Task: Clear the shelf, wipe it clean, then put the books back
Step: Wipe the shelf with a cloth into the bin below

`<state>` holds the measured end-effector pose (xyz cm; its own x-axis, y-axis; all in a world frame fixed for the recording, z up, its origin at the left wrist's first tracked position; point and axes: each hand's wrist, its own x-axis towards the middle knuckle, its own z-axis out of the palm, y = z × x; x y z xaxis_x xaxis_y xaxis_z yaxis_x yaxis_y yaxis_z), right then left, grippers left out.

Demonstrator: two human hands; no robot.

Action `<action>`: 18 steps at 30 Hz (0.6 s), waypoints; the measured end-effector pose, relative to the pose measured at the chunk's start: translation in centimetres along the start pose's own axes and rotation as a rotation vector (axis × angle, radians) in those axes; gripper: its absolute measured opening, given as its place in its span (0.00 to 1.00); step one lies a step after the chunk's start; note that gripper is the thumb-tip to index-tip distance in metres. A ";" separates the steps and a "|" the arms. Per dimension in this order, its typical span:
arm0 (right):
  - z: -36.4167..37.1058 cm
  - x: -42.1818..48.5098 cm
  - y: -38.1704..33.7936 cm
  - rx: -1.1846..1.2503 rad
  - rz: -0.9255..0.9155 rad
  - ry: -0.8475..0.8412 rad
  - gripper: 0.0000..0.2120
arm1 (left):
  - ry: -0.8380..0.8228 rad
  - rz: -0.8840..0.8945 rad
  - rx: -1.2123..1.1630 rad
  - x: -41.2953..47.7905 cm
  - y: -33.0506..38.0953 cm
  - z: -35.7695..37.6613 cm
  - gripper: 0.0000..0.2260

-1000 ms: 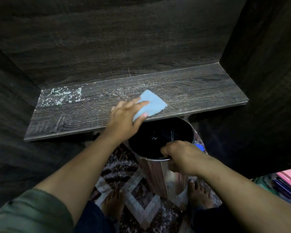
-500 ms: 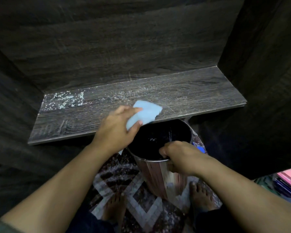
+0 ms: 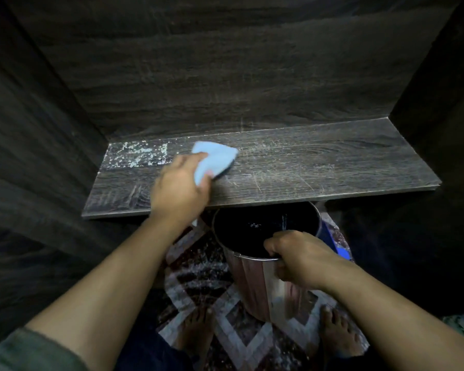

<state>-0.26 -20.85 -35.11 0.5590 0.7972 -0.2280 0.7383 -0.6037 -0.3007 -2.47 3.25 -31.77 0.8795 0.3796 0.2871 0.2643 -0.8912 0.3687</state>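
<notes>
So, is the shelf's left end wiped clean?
No, white flecks cover the left rear corner of the shelf, beside the blue cloth.

Left sleeve [image 3: 24, 352]: grey-green fabric, lower left corner of the frame.
Forearms [image 3: 113, 285]: bare on both sides.
Left hand [image 3: 178, 187], right hand [image 3: 300, 259]: bare.
Trousers [image 3: 150, 352]: dark blue, bottom centre.
Feet [image 3: 338, 333]: bare, lower centre and lower right.

shelf [image 3: 319, 170]: no writing, only pale scratches and white flecks.
cloth [image 3: 217, 156]: plain blue, no tag or print legible.
bin [image 3: 255, 287]: shiny metal wall, no brand or number readable.
rug [image 3: 198, 266]: geometric pattern, no letters.
</notes>
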 end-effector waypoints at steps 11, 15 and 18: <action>-0.1 0.5 -0.9 -0.005 0.019 -0.070 0.14 | 0.223 -0.563 0.419 1.4 -9.6 -1.2 0.24; -0.1 0.3 -0.7 0.026 0.032 -0.089 0.14 | 0.086 -0.545 0.454 1.6 -10.6 -0.6 0.30; 0.1 0.0 -0.4 0.053 0.043 -0.099 0.19 | 0.026 -0.510 0.332 2.1 -11.5 -0.8 0.31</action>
<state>-0.59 -20.61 -35.11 0.5473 0.7685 -0.3314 0.6922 -0.6382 -0.3369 -3.99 14.52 -34.67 0.6003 0.7815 0.1700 0.7629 -0.6233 0.1718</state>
